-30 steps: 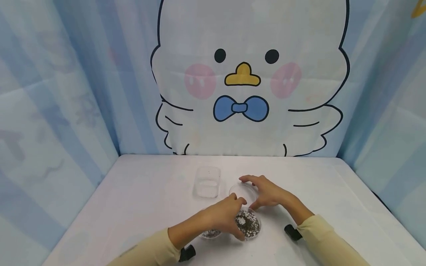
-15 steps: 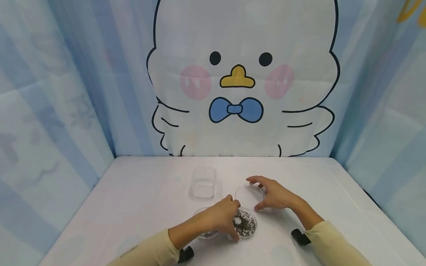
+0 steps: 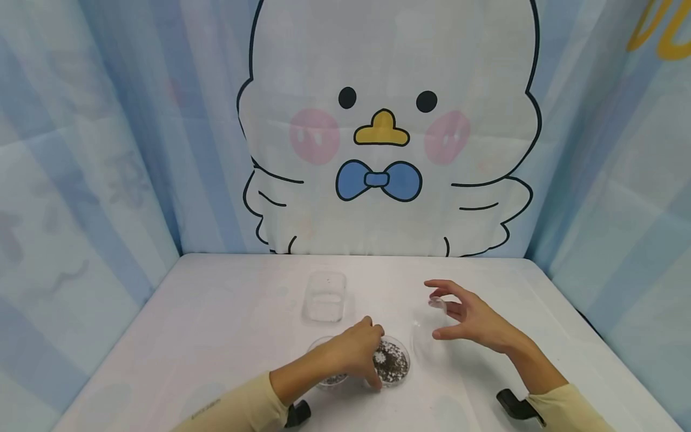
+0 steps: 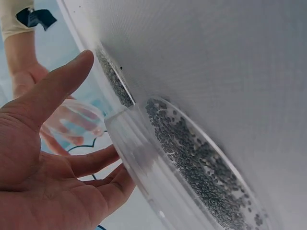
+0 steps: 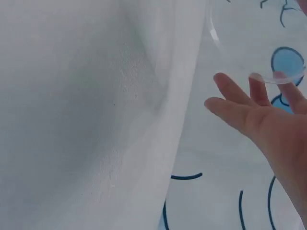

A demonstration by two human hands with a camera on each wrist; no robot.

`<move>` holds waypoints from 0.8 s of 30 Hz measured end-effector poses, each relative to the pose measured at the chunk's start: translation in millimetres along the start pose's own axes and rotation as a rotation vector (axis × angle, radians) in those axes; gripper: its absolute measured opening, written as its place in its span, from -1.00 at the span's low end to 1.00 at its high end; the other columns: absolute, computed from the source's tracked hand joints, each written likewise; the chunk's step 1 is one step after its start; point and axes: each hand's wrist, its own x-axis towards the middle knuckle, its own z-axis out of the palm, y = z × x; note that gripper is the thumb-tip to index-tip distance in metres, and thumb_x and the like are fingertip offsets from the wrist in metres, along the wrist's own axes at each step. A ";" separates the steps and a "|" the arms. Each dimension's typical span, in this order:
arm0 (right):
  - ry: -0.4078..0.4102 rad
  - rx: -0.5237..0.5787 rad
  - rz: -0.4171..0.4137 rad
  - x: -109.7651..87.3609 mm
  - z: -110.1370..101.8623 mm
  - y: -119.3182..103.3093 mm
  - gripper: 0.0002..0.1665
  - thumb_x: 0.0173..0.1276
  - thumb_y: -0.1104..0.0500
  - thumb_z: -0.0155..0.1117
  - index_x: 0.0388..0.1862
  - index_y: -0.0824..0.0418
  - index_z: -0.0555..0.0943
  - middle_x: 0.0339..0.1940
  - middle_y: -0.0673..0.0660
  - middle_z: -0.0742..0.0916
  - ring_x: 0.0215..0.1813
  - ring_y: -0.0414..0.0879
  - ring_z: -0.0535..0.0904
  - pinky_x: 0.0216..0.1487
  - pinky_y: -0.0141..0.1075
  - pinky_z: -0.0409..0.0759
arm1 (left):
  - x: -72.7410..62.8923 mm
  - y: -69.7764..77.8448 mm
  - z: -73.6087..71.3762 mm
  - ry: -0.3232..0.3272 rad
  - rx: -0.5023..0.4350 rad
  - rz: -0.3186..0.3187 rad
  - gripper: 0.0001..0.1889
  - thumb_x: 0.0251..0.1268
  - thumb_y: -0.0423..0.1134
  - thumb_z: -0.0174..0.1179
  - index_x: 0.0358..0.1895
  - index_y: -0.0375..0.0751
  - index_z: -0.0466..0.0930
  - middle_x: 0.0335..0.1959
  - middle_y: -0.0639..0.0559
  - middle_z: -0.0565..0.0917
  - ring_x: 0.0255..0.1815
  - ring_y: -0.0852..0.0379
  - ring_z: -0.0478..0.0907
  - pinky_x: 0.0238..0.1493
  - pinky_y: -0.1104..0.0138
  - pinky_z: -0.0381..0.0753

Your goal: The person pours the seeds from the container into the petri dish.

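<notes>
My right hand [image 3: 475,321] holds a clear round petri dish lid [image 5: 256,45] over the right part of the table. In the right wrist view several fingertips meet the lid's rim. My left hand [image 3: 353,351] is at the left side of a petri dish [image 3: 393,362] of dark, seed-like grains, its thumb and fingers spread round the edge. A second petri dish [image 4: 192,167] with similar grains stands just left of it. Under my left forearm it is partly hidden in the head view; in the left wrist view it fills the foreground.
A clear rectangular plastic box [image 3: 325,297] stands behind the dishes on the white table [image 3: 237,324]. Printed cloth curtains [image 3: 97,150] enclose the table at the back and both sides. Black wrist camera mounts [image 3: 515,405] hang beneath both cuffs.
My right hand has moved to the right, away from the dishes, carrying the clear lid, which has tilted. The left hand has stayed at its dish. The head view has turned slightly right.
</notes>
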 end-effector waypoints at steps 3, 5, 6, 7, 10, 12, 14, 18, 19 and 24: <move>0.017 0.063 -0.010 -5.1 3.2 -4.1 0.02 0.17 0.25 0.63 0.56 0.05 0.31 0.32 0.31 0.43 0.44 0.30 0.53 0.45 0.10 0.44 | -0.9 -1.2 0.4 0.002 0.003 0.004 -0.05 -0.31 -0.03 0.78 0.29 -0.30 0.58 -0.02 -0.08 0.61 -0.07 0.14 0.64 0.07 0.35 0.71; 0.028 0.066 -0.036 -6.7 6.2 -7.2 0.04 0.14 0.26 0.65 0.55 0.07 0.31 0.28 0.29 0.42 0.42 0.28 0.54 0.42 0.01 0.49 | -1.0 -2.0 0.5 0.002 0.001 0.002 -0.05 -0.31 -0.03 0.78 0.29 -0.30 0.57 -0.01 -0.08 0.60 -0.07 0.14 0.63 0.08 0.35 0.71; 0.036 0.051 -0.052 -7.2 8.0 -8.9 0.05 0.12 0.24 0.66 0.55 0.06 0.31 0.26 0.28 0.42 0.40 0.26 0.56 0.40 0.00 0.52 | -1.1 -2.3 0.4 0.000 0.000 0.001 -0.05 -0.30 -0.03 0.78 0.29 -0.30 0.57 -0.01 -0.08 0.60 -0.07 0.14 0.63 0.08 0.35 0.71; 0.043 0.032 -0.067 -7.2 9.9 -10.3 0.07 0.11 0.24 0.67 0.54 0.05 0.31 0.25 0.26 0.43 0.38 0.24 0.57 0.39 -0.02 0.54 | -1.0 -2.7 0.3 0.000 -0.002 0.000 -0.05 -0.30 -0.04 0.78 0.29 -0.30 0.57 -0.01 -0.08 0.60 -0.07 0.14 0.63 0.08 0.35 0.71; 0.057 -0.024 -0.092 -6.1 16.5 -14.2 0.11 0.06 0.20 0.71 0.53 0.01 0.29 0.24 0.21 0.45 0.31 0.22 0.58 0.35 0.02 0.57 | -1.0 -3.6 -0.1 0.000 -0.010 -0.004 -0.05 -0.29 -0.04 0.78 0.30 -0.30 0.57 -0.02 -0.07 0.59 -0.07 0.15 0.61 0.09 0.33 0.71; 0.055 -0.053 -0.090 -4.8 21.6 -16.0 0.10 0.03 0.17 0.73 0.50 0.02 0.30 0.26 0.20 0.47 0.28 0.24 0.57 0.32 0.00 0.61 | -1.3 -4.4 -0.4 0.001 -0.018 -0.009 -0.04 -0.30 -0.04 0.78 0.31 -0.29 0.56 -0.02 -0.07 0.59 -0.06 0.14 0.61 0.08 0.32 0.72; 0.043 -0.068 -0.071 -3.8 27.6 -17.4 0.07 0.01 0.14 0.74 0.44 0.08 0.31 0.28 0.21 0.49 0.29 0.27 0.56 0.31 -0.05 0.63 | -2.4 -5.5 -1.4 -0.001 -0.024 -0.016 0.00 -0.32 -0.03 0.78 0.34 -0.28 0.55 0.00 -0.07 0.59 -0.04 0.13 0.61 0.08 0.29 0.73; 0.005 -0.121 -0.063 -3.3 39.3 -19.2 -0.07 0.02 0.09 0.74 0.30 0.17 0.39 0.29 0.24 0.56 0.31 0.27 0.56 0.30 -0.02 0.64 | -7.3 -9.8 -7.8 0.006 -0.046 -0.036 0.06 -0.31 0.01 0.78 0.41 -0.23 0.50 0.10 -0.11 0.58 0.06 0.07 0.61 0.11 0.22 0.73; -0.006 -0.140 -0.075 -3.1 42.3 -20.0 -0.11 0.03 0.09 0.73 0.27 0.17 0.42 0.26 0.23 0.59 0.29 0.24 0.57 0.30 0.00 0.63 | -9.9 -11.2 -11.7 0.009 -0.055 -0.036 0.06 -0.28 0.02 0.77 0.43 -0.21 0.48 0.14 -0.12 0.57 0.10 0.05 0.61 0.13 0.21 0.72; -0.072 -0.265 -0.172 0.9 58.4 -28.8 -0.34 0.06 0.09 0.71 0.11 0.08 0.56 0.23 0.12 0.69 0.30 0.07 0.61 0.32 0.12 0.60 | -27.4 -28.9 -37.1 0.059 -0.170 0.015 -0.04 0.04 0.05 0.62 0.52 -0.14 0.37 0.22 -0.12 0.57 0.20 -0.02 0.59 0.17 0.13 0.67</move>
